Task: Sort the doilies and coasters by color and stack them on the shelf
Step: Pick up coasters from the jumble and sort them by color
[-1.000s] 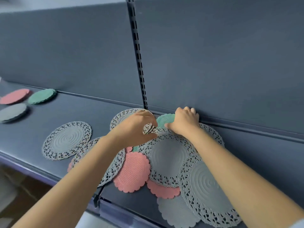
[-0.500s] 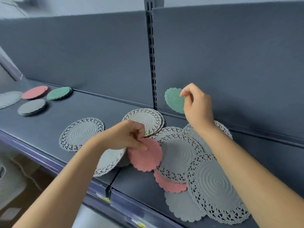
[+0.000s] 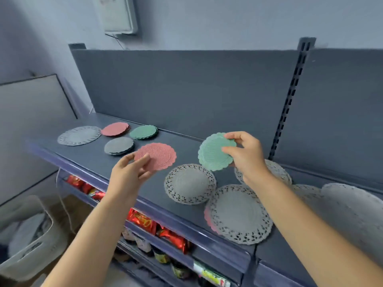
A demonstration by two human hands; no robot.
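mid-frame above the shelf (image 3: 182,146), the left grip (image 3: 128,172) pinches a pink coaster (image 3: 159,156) and the right grip (image 3: 246,156) a green coaster (image 3: 213,154), each by its rim, both seemingly light, thin and floppy.

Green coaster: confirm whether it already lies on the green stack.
No, the right hand pinches the green coaster in the air, well to the right of the green stack.
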